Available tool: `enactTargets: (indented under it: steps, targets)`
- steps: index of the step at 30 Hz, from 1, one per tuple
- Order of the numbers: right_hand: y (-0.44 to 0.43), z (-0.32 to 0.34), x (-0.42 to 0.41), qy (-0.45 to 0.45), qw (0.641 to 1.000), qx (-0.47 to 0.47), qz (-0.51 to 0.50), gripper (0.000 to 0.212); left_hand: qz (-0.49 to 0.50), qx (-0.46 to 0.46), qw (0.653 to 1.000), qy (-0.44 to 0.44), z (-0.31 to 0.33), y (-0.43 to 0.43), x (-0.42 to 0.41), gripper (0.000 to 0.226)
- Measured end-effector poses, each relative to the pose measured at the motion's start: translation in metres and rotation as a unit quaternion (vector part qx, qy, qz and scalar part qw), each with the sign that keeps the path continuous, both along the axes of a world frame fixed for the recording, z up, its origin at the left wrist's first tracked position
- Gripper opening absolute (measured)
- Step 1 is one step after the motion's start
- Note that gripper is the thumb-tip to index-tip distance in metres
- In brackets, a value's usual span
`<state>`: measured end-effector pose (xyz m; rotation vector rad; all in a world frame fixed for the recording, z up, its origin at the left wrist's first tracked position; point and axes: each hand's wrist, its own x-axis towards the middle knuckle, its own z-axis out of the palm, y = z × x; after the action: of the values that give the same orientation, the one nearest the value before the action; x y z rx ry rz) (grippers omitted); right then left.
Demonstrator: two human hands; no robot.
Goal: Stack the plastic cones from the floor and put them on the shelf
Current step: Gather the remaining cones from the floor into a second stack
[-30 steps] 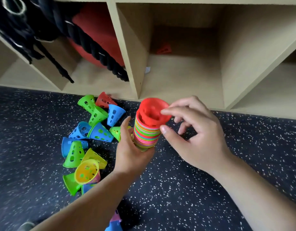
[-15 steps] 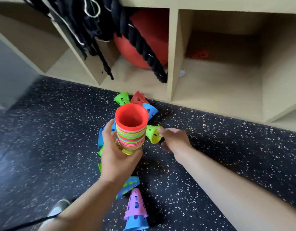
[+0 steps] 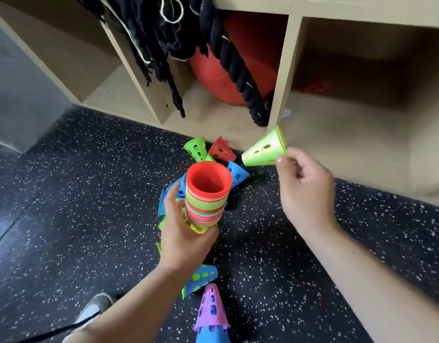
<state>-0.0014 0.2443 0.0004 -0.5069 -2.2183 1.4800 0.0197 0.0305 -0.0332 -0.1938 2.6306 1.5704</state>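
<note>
My left hand point(image 3: 182, 233) grips a stack of nested cones point(image 3: 206, 194) held wide end up, a red cone on top. My right hand point(image 3: 303, 189) pinches a single lime-green cone point(image 3: 264, 149) by its wide rim, lifted to the right of the stack, narrow end pointing left. Several loose cones lie on the floor behind the stack: a green cone point(image 3: 196, 148), a red cone point(image 3: 220, 149), a blue cone point(image 3: 237, 173). Nearer me lie a blue-and-green cone pair point(image 3: 201, 278) and a purple cone on a blue one point(image 3: 211, 310).
A wooden shelf unit point(image 3: 282, 78) stands along the speckled black floor point(image 3: 77, 206). One cubby holds a red ball point(image 3: 228, 70) and thick black ropes point(image 3: 233, 68). The right cubby point(image 3: 349, 125) has a small red cone point(image 3: 314, 86) at its back. My shoe point(image 3: 94, 308) shows bottom left.
My right hand has lifted the lime-green cone off the floor and raised it to the right of the stack. The left hand still holds the stack.
</note>
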Motion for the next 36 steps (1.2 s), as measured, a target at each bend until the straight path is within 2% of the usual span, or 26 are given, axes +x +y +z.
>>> enactTargets:
  steps: [3, 6, 7, 9, 11, 12, 13, 15, 17, 20, 23, 24, 26, 28, 30, 32, 34, 36]
  targets:
    - [-0.004, 0.039, 0.005, 0.114, 0.986, 0.064, 0.106, 0.017, -0.007, 0.012, 1.000, -0.006, -0.003, 0.010, -0.002, 0.101]
    - [-0.017, 0.042, -0.002, 0.126, 0.953, 0.135, 0.241, 0.019, -0.003, 0.038, 0.999, -0.002, -0.003, 0.019, -0.006, 0.100]
    - [-0.018, 0.040, -0.004, 0.132, 0.949, 0.125, 0.259, 0.021, -0.002, 0.043, 0.999, -0.001, -0.003, 0.021, -0.009, 0.100]
    - [-0.018, 0.035, -0.009, 0.123, 0.968, 0.029, 0.218, 0.022, -0.003, 0.040, 0.999, 0.004, -0.003, 0.020, -0.013, 0.100]
    - [-0.016, 0.023, -0.022, 0.045, 0.990, -0.062, 0.116, 0.019, -0.001, 0.035, 0.999, 0.006, -0.003, 0.016, -0.017, 0.100]
    - [-0.013, 0.012, -0.033, -0.032, 0.995, -0.047, 0.087, 0.019, 0.000, 0.036, 0.999, 0.005, -0.004, 0.013, -0.019, 0.100]
    - [-0.011, -0.001, -0.045, -0.124, 0.989, 0.006, 0.083, 0.025, 0.003, 0.034, 0.999, 0.004, -0.005, 0.009, -0.020, 0.100]
    - [-0.011, -0.030, -0.064, -0.265, 0.951, 0.090, 0.132, 0.045, 0.012, 0.026, 1.000, 0.002, -0.006, 0.003, -0.021, 0.101]
    - [-0.018, -0.057, -0.075, -0.309, 0.930, 0.086, 0.181, 0.048, 0.022, 0.018, 1.000, 0.003, -0.007, -0.002, -0.022, 0.101]
    - [-0.030, -0.086, -0.079, -0.281, 0.935, 0.106, 0.190, 0.014, 0.024, 0.010, 1.000, 0.009, -0.009, -0.009, -0.023, 0.101]
    - [-0.033, -0.077, -0.073, -0.224, 0.956, 0.130, 0.139, 0.015, 0.026, 0.015, 0.999, 0.010, -0.012, -0.017, -0.026, 0.100]
    - [-0.032, -0.066, -0.070, -0.176, 0.967, 0.137, 0.120, 0.015, 0.029, 0.018, 0.999, 0.009, -0.012, -0.019, -0.027, 0.100]
    - [-0.030, -0.033, -0.061, -0.026, 0.986, 0.137, 0.093, 0.014, 0.033, 0.026, 0.999, 0.006, -0.010, -0.022, -0.030, 0.101]
    - [-0.030, 0.008, -0.053, 0.137, 0.974, 0.156, 0.088, 0.015, 0.035, 0.029, 0.999, 0.005, -0.009, -0.022, -0.032, 0.101]
    - [-0.036, 0.037, -0.051, 0.229, 0.947, 0.194, 0.116, 0.016, 0.038, 0.029, 0.999, 0.010, -0.009, -0.021, -0.035, 0.101]
    - [-0.046, 0.053, -0.052, 0.249, 0.923, 0.227, 0.187, 0.019, 0.040, 0.031, 0.999, 0.018, -0.008, -0.019, -0.037, 0.101]
    - [-0.054, 0.059, -0.053, 0.226, 0.899, 0.254, 0.277, 0.023, 0.039, 0.040, 0.998, 0.024, -0.005, -0.017, -0.038, 0.102]
    - [-0.054, 0.057, -0.055, 0.209, 0.904, 0.217, 0.303, 0.026, 0.038, 0.047, 0.998, 0.027, -0.001, -0.018, -0.039, 0.102]
